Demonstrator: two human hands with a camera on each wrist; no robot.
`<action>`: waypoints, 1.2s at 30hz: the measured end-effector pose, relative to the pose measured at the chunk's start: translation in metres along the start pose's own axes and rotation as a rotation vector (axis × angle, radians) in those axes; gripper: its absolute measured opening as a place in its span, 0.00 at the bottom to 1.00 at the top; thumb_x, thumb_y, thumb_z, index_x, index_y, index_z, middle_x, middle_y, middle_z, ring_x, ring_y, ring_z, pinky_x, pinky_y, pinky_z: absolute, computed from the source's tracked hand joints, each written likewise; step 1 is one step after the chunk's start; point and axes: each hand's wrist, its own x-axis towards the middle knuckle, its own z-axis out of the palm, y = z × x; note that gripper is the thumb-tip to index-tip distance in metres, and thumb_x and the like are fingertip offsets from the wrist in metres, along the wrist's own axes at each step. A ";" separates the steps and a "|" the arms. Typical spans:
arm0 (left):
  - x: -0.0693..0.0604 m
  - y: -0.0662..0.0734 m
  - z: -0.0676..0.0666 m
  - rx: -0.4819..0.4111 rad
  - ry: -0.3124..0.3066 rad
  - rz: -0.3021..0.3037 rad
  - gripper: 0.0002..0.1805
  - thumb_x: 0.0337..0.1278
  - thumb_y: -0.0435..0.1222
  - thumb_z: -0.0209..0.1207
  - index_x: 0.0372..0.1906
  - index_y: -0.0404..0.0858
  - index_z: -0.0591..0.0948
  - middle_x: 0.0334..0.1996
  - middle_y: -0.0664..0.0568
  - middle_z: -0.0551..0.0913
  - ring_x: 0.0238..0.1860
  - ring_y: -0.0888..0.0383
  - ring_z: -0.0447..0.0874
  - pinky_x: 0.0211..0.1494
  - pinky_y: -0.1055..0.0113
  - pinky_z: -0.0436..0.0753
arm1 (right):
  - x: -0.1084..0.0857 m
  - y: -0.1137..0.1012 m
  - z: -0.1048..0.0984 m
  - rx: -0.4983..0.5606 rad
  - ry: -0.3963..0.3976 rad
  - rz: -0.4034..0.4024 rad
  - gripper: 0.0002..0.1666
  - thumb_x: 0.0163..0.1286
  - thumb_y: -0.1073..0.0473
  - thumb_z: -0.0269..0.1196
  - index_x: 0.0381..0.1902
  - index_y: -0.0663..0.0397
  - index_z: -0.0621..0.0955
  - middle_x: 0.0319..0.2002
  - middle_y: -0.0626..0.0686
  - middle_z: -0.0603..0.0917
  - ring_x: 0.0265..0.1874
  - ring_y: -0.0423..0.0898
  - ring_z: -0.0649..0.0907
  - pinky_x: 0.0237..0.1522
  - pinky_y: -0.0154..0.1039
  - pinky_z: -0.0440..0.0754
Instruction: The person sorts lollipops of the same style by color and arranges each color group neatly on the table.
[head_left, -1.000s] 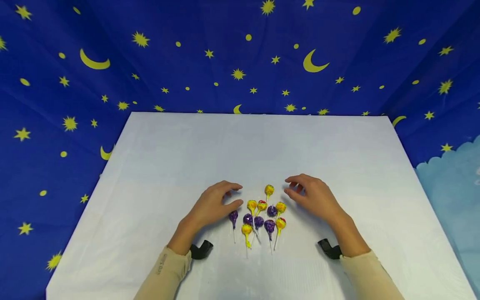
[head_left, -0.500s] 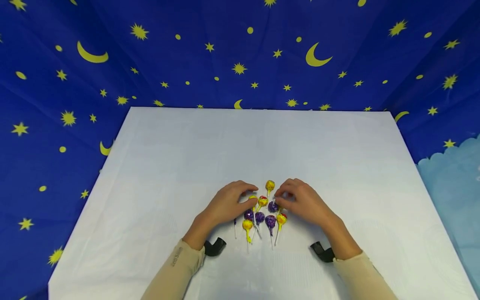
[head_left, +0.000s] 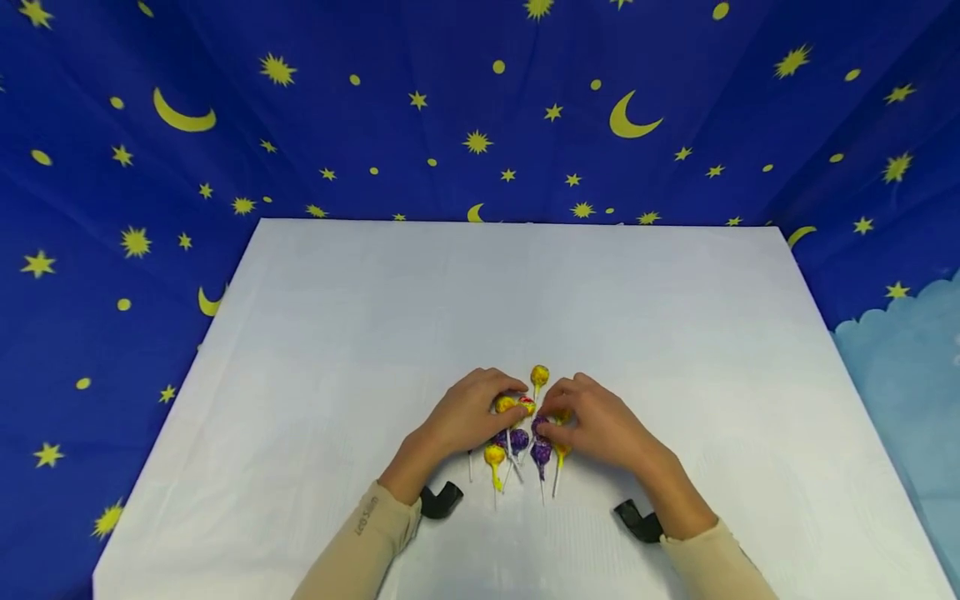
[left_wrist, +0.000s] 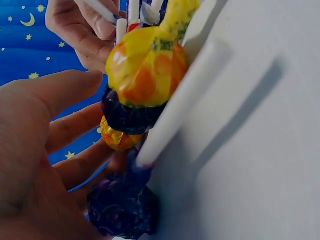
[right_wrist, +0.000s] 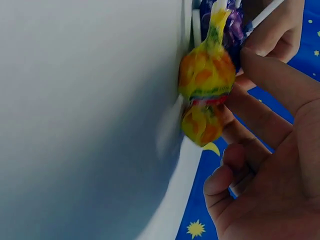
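Yellow and purple wrapped lollipops lie in a cluster on the white table. In the head view my left hand reaches over the cluster's left side, its thumb and fingers spread around a yellow lollipop without a visible grip. My right hand comes in from the right and pinches a purple lollipop between thumb and fingers. The left wrist view shows a yellow lollipop near my left fingertips and a purple one by the palm. A yellow lollipop lies under my right hand in the right wrist view.
One yellow lollipop lies just beyond the cluster. Nearer me are another yellow one and a purple one, sticks toward me. The white table ends at a blue star-patterned cloth. Black wrist mounts hang below the sleeves.
Both hands have moved inward over the lollipops from either side. The right thumb and fingers have closed on a purple lollipop, which has shifted slightly left and toward me.
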 end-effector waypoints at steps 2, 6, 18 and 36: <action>-0.002 0.000 0.002 0.006 0.002 0.000 0.19 0.62 0.51 0.59 0.55 0.48 0.81 0.49 0.58 0.80 0.52 0.58 0.74 0.57 0.60 0.72 | -0.002 -0.002 0.004 0.012 -0.010 -0.007 0.08 0.62 0.47 0.68 0.37 0.40 0.86 0.39 0.36 0.81 0.38 0.37 0.74 0.39 0.39 0.74; -0.005 -0.001 0.008 0.028 0.011 0.013 0.18 0.61 0.49 0.61 0.53 0.48 0.82 0.48 0.59 0.80 0.50 0.59 0.75 0.55 0.61 0.73 | -0.006 -0.008 0.010 0.024 -0.018 0.011 0.12 0.62 0.48 0.68 0.42 0.43 0.86 0.38 0.37 0.83 0.38 0.37 0.76 0.40 0.39 0.76; -0.007 -0.003 0.020 0.058 0.045 0.031 0.15 0.57 0.46 0.64 0.48 0.49 0.84 0.43 0.61 0.82 0.43 0.60 0.76 0.49 0.63 0.73 | -0.009 -0.014 0.023 0.088 0.017 0.163 0.12 0.57 0.50 0.71 0.39 0.43 0.86 0.35 0.36 0.83 0.37 0.37 0.78 0.41 0.42 0.76; 0.001 -0.004 0.011 0.049 0.090 0.054 0.14 0.58 0.46 0.63 0.48 0.48 0.83 0.43 0.61 0.82 0.41 0.61 0.75 0.47 0.62 0.73 | 0.012 -0.008 -0.018 0.124 0.137 0.132 0.11 0.58 0.54 0.71 0.40 0.39 0.85 0.35 0.36 0.80 0.26 0.42 0.73 0.29 0.39 0.70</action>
